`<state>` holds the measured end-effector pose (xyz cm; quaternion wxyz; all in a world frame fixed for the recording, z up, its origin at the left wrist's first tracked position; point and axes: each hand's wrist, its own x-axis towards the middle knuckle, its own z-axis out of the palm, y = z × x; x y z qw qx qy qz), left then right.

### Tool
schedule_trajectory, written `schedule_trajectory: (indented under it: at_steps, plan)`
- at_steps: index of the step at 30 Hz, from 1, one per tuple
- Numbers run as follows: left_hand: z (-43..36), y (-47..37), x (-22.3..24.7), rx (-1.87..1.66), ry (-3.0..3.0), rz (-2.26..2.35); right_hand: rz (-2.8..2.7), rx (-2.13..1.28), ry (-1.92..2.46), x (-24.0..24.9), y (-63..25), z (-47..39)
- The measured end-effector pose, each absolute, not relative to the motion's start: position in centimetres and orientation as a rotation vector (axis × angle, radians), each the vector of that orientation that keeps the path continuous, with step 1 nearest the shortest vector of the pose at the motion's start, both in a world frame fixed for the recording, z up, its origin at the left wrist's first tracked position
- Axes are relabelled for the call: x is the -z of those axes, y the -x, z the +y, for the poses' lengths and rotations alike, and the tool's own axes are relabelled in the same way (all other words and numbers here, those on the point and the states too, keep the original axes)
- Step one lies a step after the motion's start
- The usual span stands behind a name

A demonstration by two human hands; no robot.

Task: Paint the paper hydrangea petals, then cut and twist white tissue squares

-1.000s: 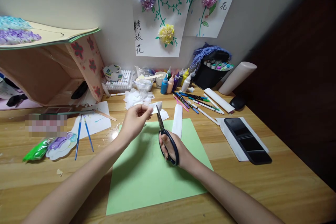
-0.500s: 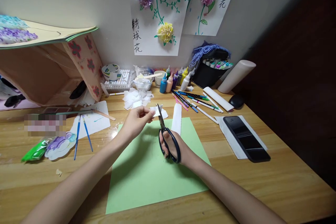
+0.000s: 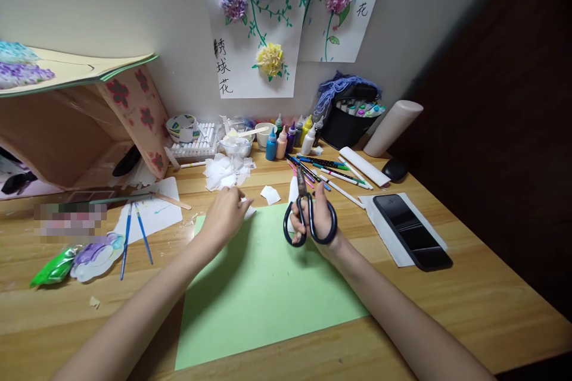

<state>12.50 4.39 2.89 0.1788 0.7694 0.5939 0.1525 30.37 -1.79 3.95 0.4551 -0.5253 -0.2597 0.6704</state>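
Note:
My right hand point(image 3: 319, 220) grips black-handled scissors point(image 3: 302, 187) above the far right of a green sheet point(image 3: 268, 286). The blades point away from me and look nearly closed. My left hand point(image 3: 226, 214) is bent with curled fingers over the sheet's far left edge. A small white paper piece point(image 3: 251, 212) shows at its fingertips, mostly hidden by the hand. Between the hands, another cut paper piece point(image 3: 270, 194) lies on the wood just past the sheet. A folded white paper strip point(image 3: 293, 189) lies partly behind the scissors.
Behind my left hand is a heap of white paper pieces point(image 3: 227, 171). Paint bottles point(image 3: 281, 146) and scattered pens point(image 3: 330, 169) lie farther back. A phone point(image 3: 412, 232) rests on white paper at right. Brushes point(image 3: 126, 241) and a paint palette point(image 3: 97, 259) are at left.
The scissors have moved right, away from the paper in my left hand, and their blades have closed. My left hand has shifted slightly left and lower. The view has turned a little right.

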Motion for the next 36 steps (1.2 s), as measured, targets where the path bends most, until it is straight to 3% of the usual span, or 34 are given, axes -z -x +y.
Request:
schedule_trajectory:
  at_steps: [2, 7, 12, 18, 20, 25, 32, 36]
  plan:
    - [4.3, -15.2, -3.1, -0.513, -2.268, 1.677, -0.596, -1.539, 1.287, -4.3, -31.4, -1.4]
    - [4.4, -23.0, -3.5, -0.279, -2.318, 1.654, -0.562, -1.374, 1.229, -4.3, -32.8, -0.9]
    - [4.9, -25.7, -2.4, -0.25, -2.245, 1.661, -0.558, -1.315, 1.218, -4.3, -33.8, -0.6]
    - [5.8, -22.4, -4.5, -0.405, -2.143, 1.418, -0.617, -1.382, 1.259, -5.2, -34.8, -0.4]
    - [6.0, -20.3, -6.2, -0.58, -1.859, 1.244, -0.655, -1.445, 1.269, -5.1, -34.7, -0.5]
    - [6.2, -15.2, -9.2, -0.834, -1.571, 1.174, -1.139, -1.576, 1.167, -3.8, -33.4, -2.2]
    - [6.1, -13.7, -7.9, -1.054, -1.754, 1.361, -1.548, -1.661, 1.066, -3.7, -31.4, -4.6]
    - [5.8, -14.4, -7.0, -0.979, -1.792, 1.304, -1.561, -1.616, 1.133, -3.3, -31.1, -4.6]
